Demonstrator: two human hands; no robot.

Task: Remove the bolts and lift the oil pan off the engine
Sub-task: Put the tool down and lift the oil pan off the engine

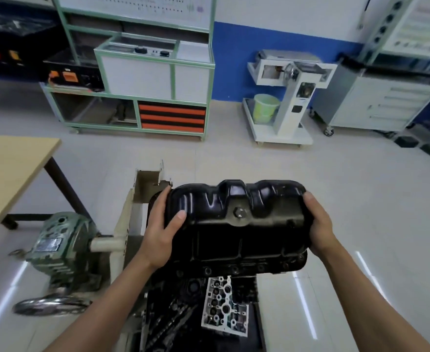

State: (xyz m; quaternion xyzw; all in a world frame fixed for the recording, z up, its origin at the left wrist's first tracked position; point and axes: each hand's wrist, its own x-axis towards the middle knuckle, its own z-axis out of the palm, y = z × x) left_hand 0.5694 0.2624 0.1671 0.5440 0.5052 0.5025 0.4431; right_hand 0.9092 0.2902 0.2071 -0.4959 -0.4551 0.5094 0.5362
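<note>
Oil pan: the black oil pan (236, 224) is being held up in the middle of the view, directly above the engine (196, 313), which is lying at six o'clock from it between the person's forearms.
Long axis: the pan is running from nine o'clock to three o'clock across the person's body. Its ridged sump is tipping away towards twelve, and its bolt flange (234, 269) is sitting lowest, towards six.
Drain plug: the drain plug (239, 213) is facing the camera, midway between the two hands.
Left hand: the left hand (158, 232) is clamping the nine o'clock end, with the thumb pressing on the near face and the fingers wrapping behind.
Right hand: the right hand (318, 224) is clamping the three o'clock end in the same way, with its fingers hidden behind the pan.
Nearer hand: neither; both are sitting level, one at each end, so the load is looking evenly shared.
Clearance: the flange seems to be free of the engine, though the dark, blurred overlap is hiding any gap.
Stage: judging by the two-handed hold, the bolts are out and the lift is under way.
Set-down side: the wooden table (11, 168) is standing at ten o'clock, well apart, past the engine stand (130, 224) and its handwheel (51, 304), so carrying there is calling for a leftward swing with the left hand leading.
</note>
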